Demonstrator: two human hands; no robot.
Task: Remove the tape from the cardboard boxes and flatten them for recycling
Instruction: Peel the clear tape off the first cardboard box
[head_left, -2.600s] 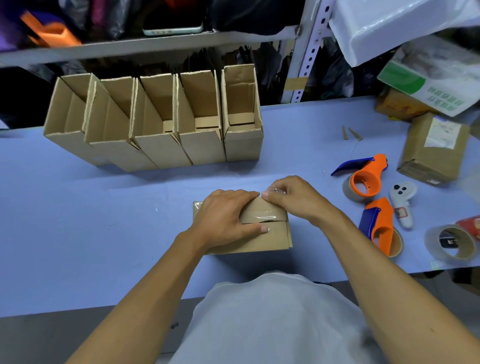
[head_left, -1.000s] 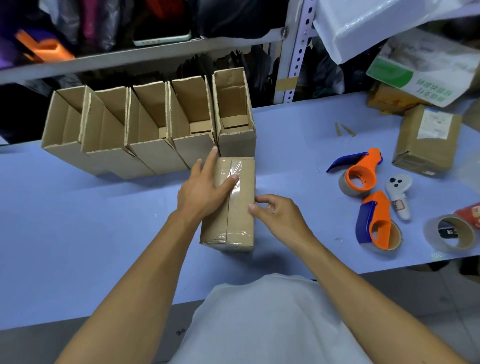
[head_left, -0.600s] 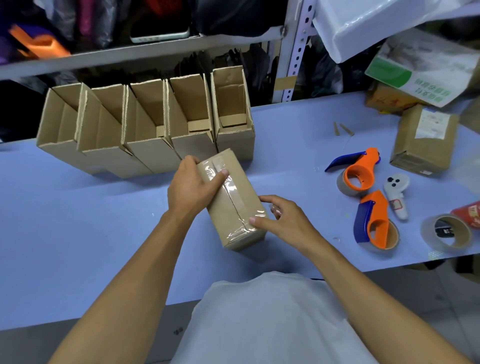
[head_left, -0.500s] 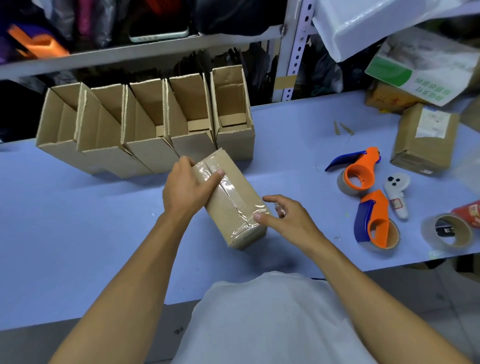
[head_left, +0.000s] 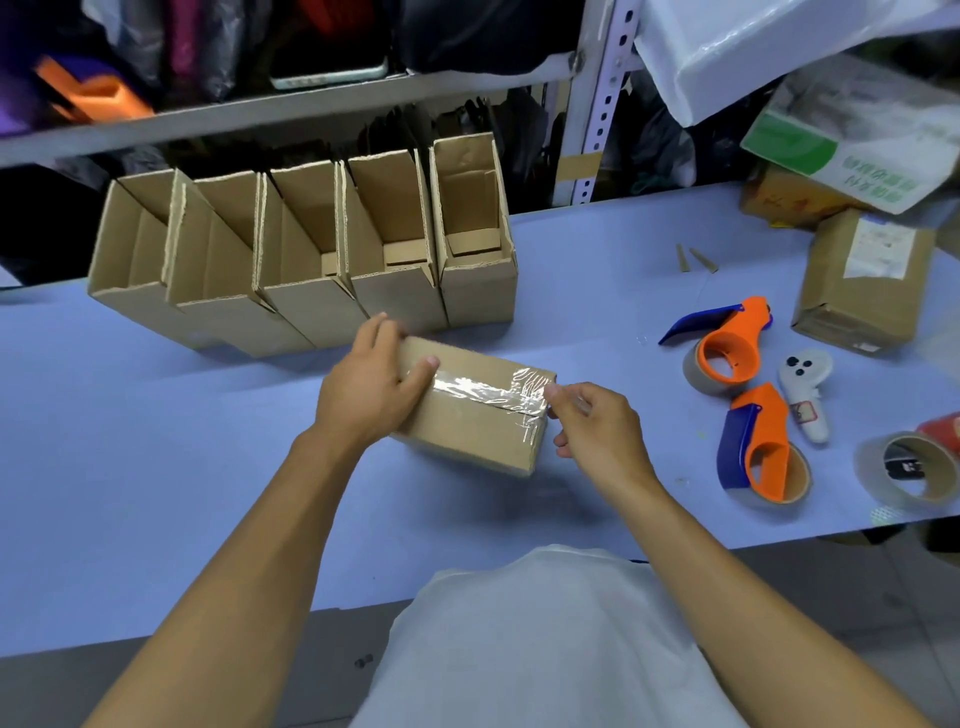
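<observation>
The sealed cardboard box (head_left: 475, 415) lies on the blue table (head_left: 156, 457), near the middle, with clear tape (head_left: 485, 389) running along its top seam and down its right end. The left hand (head_left: 371, 387) grips the box's left end, fingers hidden behind it. The right hand (head_left: 597, 426) pinches at the tape's right end; whether it holds tape is unclear. Five opened boxes (head_left: 311, 260) stand behind, two tape dispensers (head_left: 737, 358) lie right.
</observation>
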